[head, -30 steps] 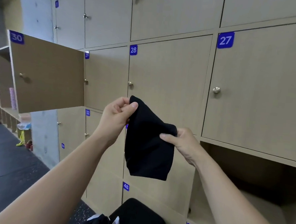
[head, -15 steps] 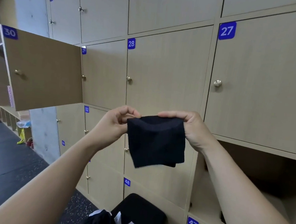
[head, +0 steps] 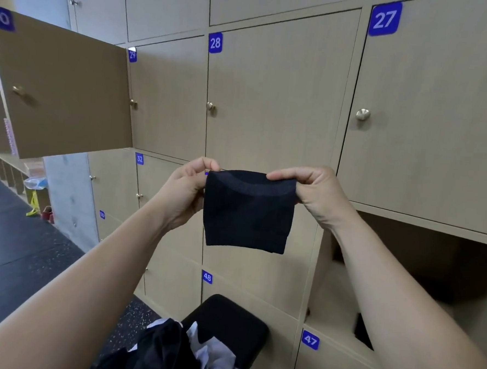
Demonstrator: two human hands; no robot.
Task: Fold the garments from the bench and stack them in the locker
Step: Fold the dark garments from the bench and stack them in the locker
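We hold a small folded black garment (head: 247, 213) up with our left grip (head: 188, 186) and right grip (head: 313, 191), in front of the lockers.

The left grip pinches the top left corner of the cloth between thumb and fingers, and the right grip pinches the top right corner in the same way. The garment hangs flat between them in the air and touches nothing else. Just behind it is the closed door 28 (head: 270, 100). At the lower right an open locker (head: 327, 289) shows a dark inside. Below, a loose heap of black and white clothes (head: 166, 353) lies on the black padded surface (head: 228, 314). Far left, door 30 (head: 65, 88) stands open.
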